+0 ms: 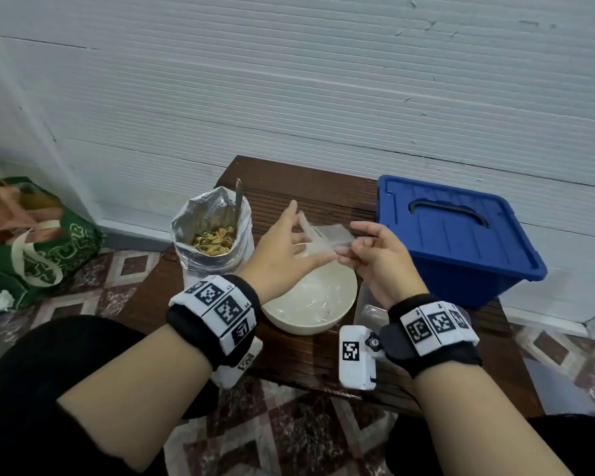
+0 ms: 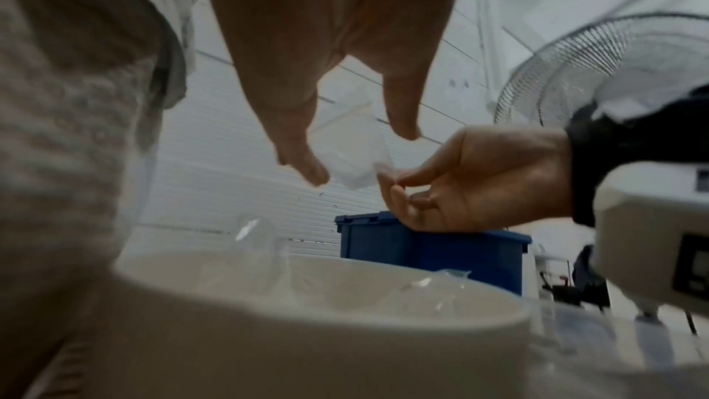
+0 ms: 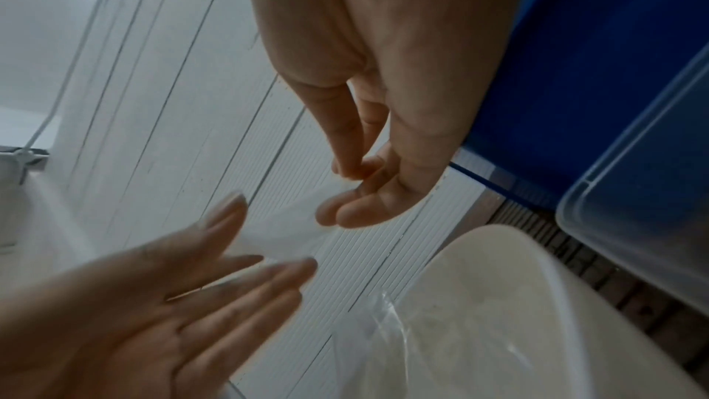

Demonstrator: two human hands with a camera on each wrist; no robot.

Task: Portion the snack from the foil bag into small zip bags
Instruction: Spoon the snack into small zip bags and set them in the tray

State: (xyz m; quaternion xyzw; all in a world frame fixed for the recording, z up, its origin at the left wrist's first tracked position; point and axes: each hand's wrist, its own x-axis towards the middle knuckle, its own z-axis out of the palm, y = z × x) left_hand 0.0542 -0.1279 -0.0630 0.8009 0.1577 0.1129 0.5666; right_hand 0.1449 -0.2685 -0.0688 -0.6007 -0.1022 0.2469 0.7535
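R hand (image 1: 375, 257): thumb + forefinger pinch one edge of a clear small zip bag (image 1: 327, 240), other fingers loosely curled. L hand (image 1: 282, 247): fingers (image 3: 226, 217) straight and spread, tips at the bag's opposite edge; actual contact cannot be told. Bag is held in the air above the white bowl (image 1: 337, 321), which contains more clear bags. Foil bag (image 1: 213, 231) stands open at 10 o'clock from the bowl, snack (image 1: 213, 240) inside, metal utensil handle (image 1: 238, 197) protruding. Blue lidded box (image 1: 457, 235) at 2 o'clock. All on a dark wood table (image 1: 310, 359).
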